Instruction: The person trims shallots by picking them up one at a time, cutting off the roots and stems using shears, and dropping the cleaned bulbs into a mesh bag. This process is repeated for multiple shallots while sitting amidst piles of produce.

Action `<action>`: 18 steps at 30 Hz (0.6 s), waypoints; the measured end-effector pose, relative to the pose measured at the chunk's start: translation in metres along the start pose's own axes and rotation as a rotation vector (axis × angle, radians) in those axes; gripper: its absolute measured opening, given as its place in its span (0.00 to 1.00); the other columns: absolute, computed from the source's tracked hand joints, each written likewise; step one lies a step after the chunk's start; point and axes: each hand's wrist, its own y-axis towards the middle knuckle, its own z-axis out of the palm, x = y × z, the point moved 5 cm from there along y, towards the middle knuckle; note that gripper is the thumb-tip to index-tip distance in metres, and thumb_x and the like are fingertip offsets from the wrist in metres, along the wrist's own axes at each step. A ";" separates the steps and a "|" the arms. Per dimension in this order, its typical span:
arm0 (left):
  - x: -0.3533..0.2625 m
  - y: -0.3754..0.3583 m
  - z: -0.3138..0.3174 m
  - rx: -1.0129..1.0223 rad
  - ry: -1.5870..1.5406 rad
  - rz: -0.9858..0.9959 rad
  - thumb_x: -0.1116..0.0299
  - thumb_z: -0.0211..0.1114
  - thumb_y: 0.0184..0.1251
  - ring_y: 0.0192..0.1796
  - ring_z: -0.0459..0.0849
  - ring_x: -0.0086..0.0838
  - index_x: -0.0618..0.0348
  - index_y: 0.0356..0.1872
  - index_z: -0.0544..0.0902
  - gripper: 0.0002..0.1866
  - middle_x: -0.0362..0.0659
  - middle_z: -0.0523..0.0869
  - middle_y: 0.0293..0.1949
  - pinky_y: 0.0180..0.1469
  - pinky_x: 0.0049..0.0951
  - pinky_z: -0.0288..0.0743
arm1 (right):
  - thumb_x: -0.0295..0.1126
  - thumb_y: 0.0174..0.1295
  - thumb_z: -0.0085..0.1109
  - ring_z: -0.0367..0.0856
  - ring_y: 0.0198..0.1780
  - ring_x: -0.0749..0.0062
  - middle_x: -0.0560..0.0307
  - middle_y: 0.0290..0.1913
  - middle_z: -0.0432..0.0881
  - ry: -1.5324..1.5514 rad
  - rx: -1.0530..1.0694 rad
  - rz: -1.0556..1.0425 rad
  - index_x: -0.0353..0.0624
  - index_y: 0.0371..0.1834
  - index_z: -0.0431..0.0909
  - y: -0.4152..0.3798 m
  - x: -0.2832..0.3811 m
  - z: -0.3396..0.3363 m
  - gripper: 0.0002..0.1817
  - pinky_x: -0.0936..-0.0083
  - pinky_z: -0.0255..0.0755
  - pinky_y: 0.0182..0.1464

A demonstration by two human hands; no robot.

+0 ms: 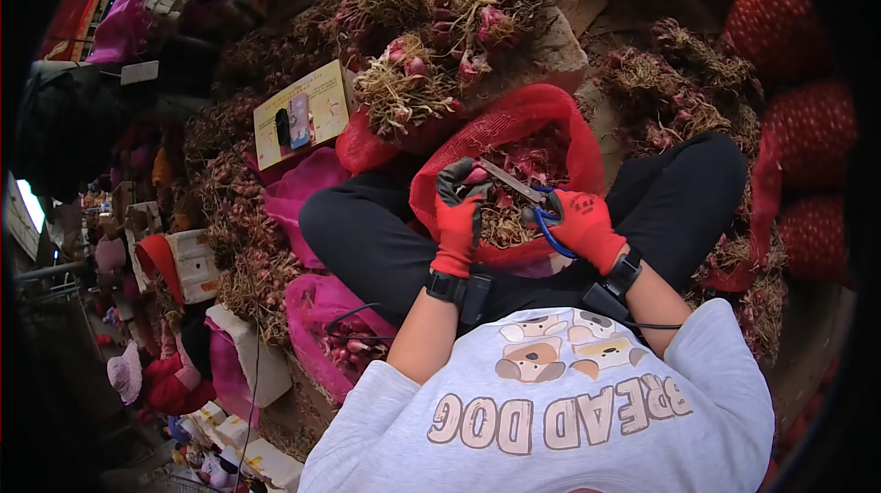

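Note:
My left hand [456,218], in a red and dark grey glove, is closed on a small pinkish shallot [477,175] held at the fingertips. My right hand [585,223], in a red glove, grips a pair of scissors [517,183] by the blue handles. The blades point up and left, their tips close to the shallot. Below both hands a red mesh bag [574,117] lies with its mouth wide, between my bent legs. Inside it are loose shallots and dry trimmings [514,218].
Bunches of dried shallots [413,71] are heaped ahead and to the left. A phone [299,119] rests on a yellow box [326,94]. Pink mesh bags [321,309] are by my left leg; full red sacks [808,135] stand at right. People [174,374] sit at far left.

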 end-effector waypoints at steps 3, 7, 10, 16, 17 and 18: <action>0.002 -0.001 -0.001 0.025 -0.041 -0.039 0.87 0.60 0.58 0.53 0.79 0.29 0.62 0.56 0.72 0.23 0.45 0.76 0.54 0.57 0.30 0.78 | 0.57 0.57 0.56 0.82 0.33 0.51 0.48 0.28 0.82 -0.007 0.073 -0.010 0.45 0.34 0.80 0.003 -0.011 0.008 0.24 0.59 0.74 0.36; 0.006 -0.002 0.003 0.061 -0.289 -0.206 0.83 0.60 0.63 0.54 0.79 0.28 0.57 0.57 0.72 0.21 0.44 0.77 0.53 0.57 0.30 0.77 | 0.57 0.56 0.58 0.82 0.34 0.51 0.49 0.29 0.82 0.085 0.059 0.013 0.47 0.36 0.80 0.001 -0.016 0.006 0.23 0.60 0.74 0.36; 0.008 0.002 0.002 -0.041 -0.517 -0.312 0.80 0.58 0.67 0.53 0.80 0.26 0.53 0.58 0.72 0.19 0.41 0.78 0.51 0.57 0.28 0.77 | 0.56 0.56 0.59 0.82 0.35 0.52 0.49 0.31 0.82 0.147 -0.062 -0.048 0.47 0.39 0.80 0.000 -0.007 -0.007 0.23 0.61 0.74 0.37; 0.011 0.002 0.001 0.084 -0.518 -0.316 0.78 0.56 0.69 0.51 0.80 0.25 0.52 0.60 0.70 0.19 0.39 0.79 0.48 0.57 0.28 0.76 | 0.54 0.57 0.58 0.82 0.37 0.55 0.50 0.33 0.82 -0.008 -0.060 -0.088 0.46 0.40 0.78 -0.002 0.006 -0.018 0.22 0.61 0.74 0.37; 0.014 0.001 -0.001 0.104 -0.508 -0.306 0.78 0.56 0.69 0.51 0.80 0.25 0.53 0.60 0.70 0.20 0.39 0.79 0.49 0.57 0.27 0.76 | 0.53 0.58 0.58 0.82 0.36 0.55 0.50 0.33 0.82 -0.031 -0.058 -0.092 0.46 0.40 0.78 -0.002 0.008 -0.020 0.21 0.62 0.74 0.38; 0.012 0.001 0.000 0.125 -0.498 -0.295 0.78 0.57 0.69 0.51 0.80 0.25 0.53 0.60 0.70 0.20 0.40 0.78 0.49 0.57 0.27 0.76 | 0.53 0.58 0.58 0.82 0.36 0.55 0.50 0.32 0.82 -0.052 -0.053 -0.094 0.46 0.39 0.78 -0.002 0.005 -0.017 0.21 0.62 0.74 0.38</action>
